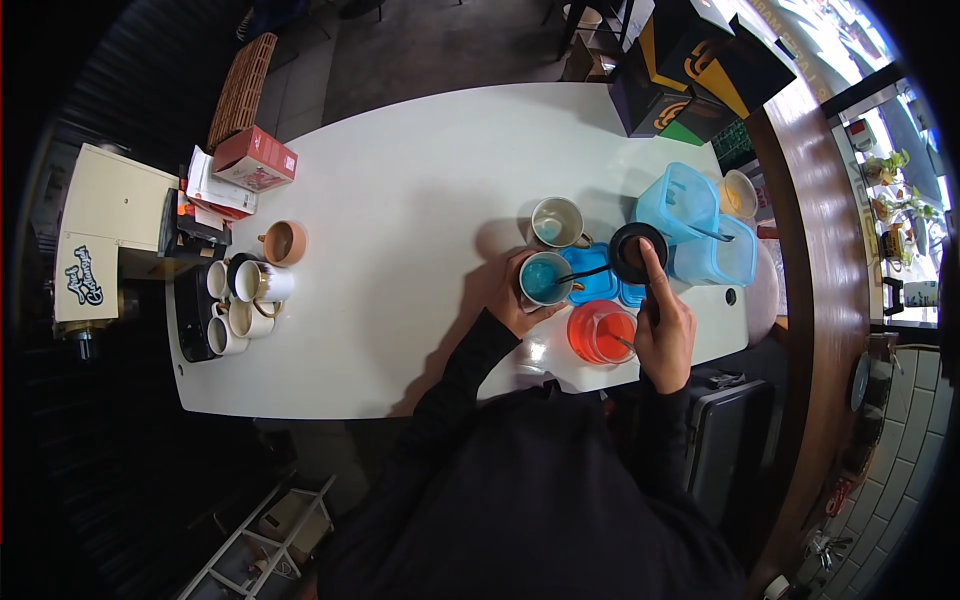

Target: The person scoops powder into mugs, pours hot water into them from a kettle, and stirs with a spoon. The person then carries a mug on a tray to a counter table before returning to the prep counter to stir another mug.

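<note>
My left hand [513, 303] is wrapped round a light-coloured mug [545, 279] with blue contents. Over the table my right hand [664, 338] grips a black tool with a wide round head [638, 252]. The index finger lies on that head, and a thin black stem reaches from it into the mug; its lower end is hidden. Just beyond stands a second mug [557, 222] with a little blue inside. Between my hands is a clear container of red liquid [598, 333] with a spoon in it. A blue tray [592, 262] lies partly beneath the tool.
Two light-blue plastic containers [680, 200] stand to the right. On the white table's [380, 200] left side are several mugs on a black tray [190, 310], a terracotta cup [285, 243] and a red box [256, 160]. Dark boxes [690, 75] occupy the far right corner.
</note>
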The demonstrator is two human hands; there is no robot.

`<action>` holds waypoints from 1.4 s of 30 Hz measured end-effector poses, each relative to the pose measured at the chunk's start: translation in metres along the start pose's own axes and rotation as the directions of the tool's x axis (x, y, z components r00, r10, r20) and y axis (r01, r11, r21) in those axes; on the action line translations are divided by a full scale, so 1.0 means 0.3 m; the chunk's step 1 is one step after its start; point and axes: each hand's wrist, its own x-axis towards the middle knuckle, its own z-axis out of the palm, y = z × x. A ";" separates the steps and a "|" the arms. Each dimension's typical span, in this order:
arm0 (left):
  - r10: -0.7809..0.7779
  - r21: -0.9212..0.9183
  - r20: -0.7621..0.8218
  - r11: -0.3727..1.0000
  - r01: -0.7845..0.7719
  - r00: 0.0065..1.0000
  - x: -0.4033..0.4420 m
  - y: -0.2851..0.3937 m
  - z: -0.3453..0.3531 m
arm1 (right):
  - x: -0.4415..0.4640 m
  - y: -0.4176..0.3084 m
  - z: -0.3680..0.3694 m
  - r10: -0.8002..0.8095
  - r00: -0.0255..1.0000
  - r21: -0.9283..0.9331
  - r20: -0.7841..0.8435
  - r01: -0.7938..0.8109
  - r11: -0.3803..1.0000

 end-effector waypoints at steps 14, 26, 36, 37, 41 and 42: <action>0.070 -0.004 -0.007 0.998 -0.070 0.998 -0.001 -0.067 0.007 | -0.003 0.037 -0.001 0.084 0.996 0.464 -0.005 -0.072 0.883; 0.105 0.134 0.006 0.985 -0.105 0.994 0.019 -0.024 -0.004 | -0.179 0.220 -0.143 0.362 0.927 0.597 0.094 -0.344 0.725; 0.067 0.046 0.016 0.997 -0.068 0.998 0.026 -0.022 -0.029 | -0.379 0.408 -0.116 0.568 0.790 0.554 -0.231 -0.373 0.744; 0.058 0.061 0.007 0.996 -0.058 0.998 0.026 -0.012 -0.031 | -0.391 0.416 -0.108 0.597 0.768 0.596 -0.231 -0.373 0.711; 0.052 0.047 -0.007 0.998 -0.051 0.999 0.025 -0.009 -0.034 | -0.411 0.468 -0.050 0.534 0.766 0.543 -0.359 -0.293 0.787; 0.052 0.046 0.012 0.998 -0.052 0.999 0.027 -0.002 -0.034 | -0.406 0.468 -0.036 0.546 0.753 0.547 -0.367 -0.300 0.781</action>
